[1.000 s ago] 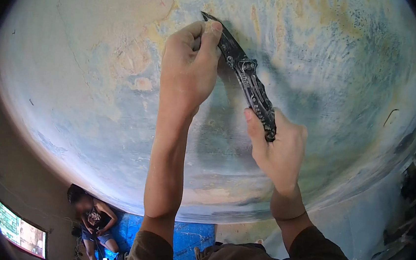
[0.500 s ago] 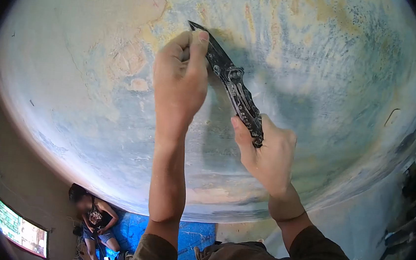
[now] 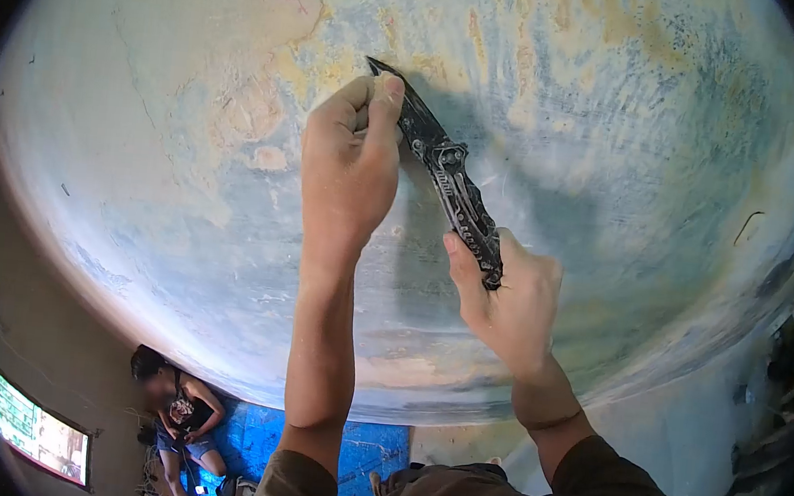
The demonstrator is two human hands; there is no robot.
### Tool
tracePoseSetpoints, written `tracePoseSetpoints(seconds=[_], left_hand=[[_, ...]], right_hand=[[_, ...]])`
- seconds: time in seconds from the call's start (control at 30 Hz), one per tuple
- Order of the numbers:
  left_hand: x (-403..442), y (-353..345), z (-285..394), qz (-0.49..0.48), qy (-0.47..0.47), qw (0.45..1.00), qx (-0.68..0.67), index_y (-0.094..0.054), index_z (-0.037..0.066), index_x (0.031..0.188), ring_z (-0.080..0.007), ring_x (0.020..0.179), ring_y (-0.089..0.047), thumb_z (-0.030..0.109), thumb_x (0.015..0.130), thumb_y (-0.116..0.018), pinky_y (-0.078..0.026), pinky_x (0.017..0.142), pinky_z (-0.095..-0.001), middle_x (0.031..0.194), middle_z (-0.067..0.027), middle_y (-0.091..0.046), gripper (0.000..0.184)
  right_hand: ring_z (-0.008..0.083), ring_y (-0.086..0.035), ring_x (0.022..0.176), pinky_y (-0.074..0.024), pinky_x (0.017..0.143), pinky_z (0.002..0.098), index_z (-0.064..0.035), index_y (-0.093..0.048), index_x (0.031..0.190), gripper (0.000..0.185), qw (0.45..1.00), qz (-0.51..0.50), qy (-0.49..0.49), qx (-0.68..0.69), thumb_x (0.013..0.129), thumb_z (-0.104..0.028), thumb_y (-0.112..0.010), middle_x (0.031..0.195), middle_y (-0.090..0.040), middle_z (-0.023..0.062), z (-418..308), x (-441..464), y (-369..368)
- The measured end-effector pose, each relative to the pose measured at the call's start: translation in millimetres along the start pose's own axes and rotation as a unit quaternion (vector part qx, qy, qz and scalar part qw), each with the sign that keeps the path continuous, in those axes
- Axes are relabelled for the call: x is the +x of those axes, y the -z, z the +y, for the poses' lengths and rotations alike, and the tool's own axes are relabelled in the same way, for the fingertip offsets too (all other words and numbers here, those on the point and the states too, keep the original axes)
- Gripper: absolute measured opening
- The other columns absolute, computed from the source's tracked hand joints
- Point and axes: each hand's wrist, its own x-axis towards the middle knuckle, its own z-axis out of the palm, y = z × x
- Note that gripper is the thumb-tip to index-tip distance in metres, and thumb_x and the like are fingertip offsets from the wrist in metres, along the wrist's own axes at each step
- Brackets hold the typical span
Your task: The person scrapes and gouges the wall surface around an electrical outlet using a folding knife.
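A dark folding knife [image 3: 451,168] is open, its blade tip pointing to the upper left in front of a painted, mottled surface [image 3: 596,133]. My right hand [image 3: 515,306] is closed around the lower end of the handle, thumb along its left side. With thumb and fingers pinched together, my left hand [image 3: 353,154] holds the blade near its tip. The fingertips behind the blade are hidden. Shadows of the hands and knife fall on the surface to the right.
At the lower left a person [image 3: 184,414] sits by a blue sheet [image 3: 365,448]. A bright window [image 3: 28,419] is in the brown wall [image 3: 76,352]. Dark, blurred objects [image 3: 778,423] line the right edge. A small hooked mark [image 3: 748,225] shows on the painted surface.
Both hands and the knife are lower and farther left than a second ago. The hold on the knife looks the same. The seated person has hardly moved.
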Motion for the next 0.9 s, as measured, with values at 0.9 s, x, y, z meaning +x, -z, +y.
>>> tracePoseSetpoints(seconds=[0.9], left_hand=[[17,-13,5,0.012,-0.042,0.999,0.016,-0.053,-0.003,0.072,-0.0092,0.054,-0.033,0.019,0.097,-0.057,-0.030,0.049,-0.0322,0.054,-0.0056,-0.041,0.034]], right_hand=[[0.0188,-0.056,0.043,-0.0410,0.045,0.0311,0.0012,-0.061,0.075,0.030,1.000,0.004,-0.025,0.017,0.091,-0.024,-0.068,0.052,-0.055,0.0089,-1,15,14]])
